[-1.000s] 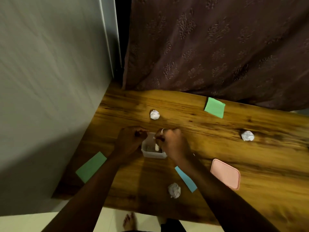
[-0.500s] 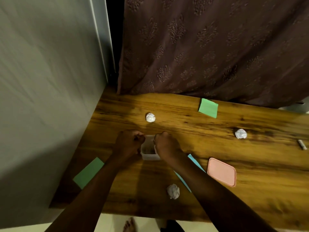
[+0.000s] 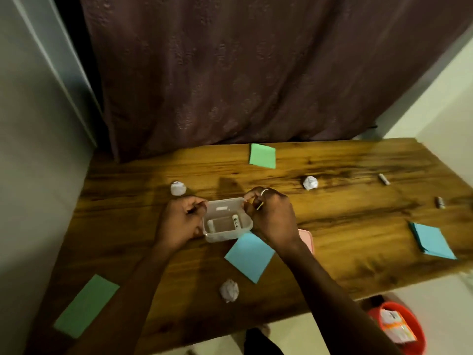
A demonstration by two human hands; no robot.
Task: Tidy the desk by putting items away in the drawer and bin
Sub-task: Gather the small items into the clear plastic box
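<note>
— Where is the clear container (image 3: pixel 222 235)?
— On the tabletop (image 3: pixel 332 265). The left hand (image 3: pixel 179 221) grips its left wall and the right hand (image 3: pixel 272 219) curls on its right rim.
— Anything inside it?
— Two small white cylinders (image 3: pixel 235 221), lying apart. A blue note (image 3: pixel 249 257) touches its near side, three crumpled paper balls (image 3: pixel 229 290) lie around, and a red bin (image 3: pixel 418 331) stands on the floor, lower right

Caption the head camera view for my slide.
Left hand and right hand flank a clear container on a wooden desk.
</note>
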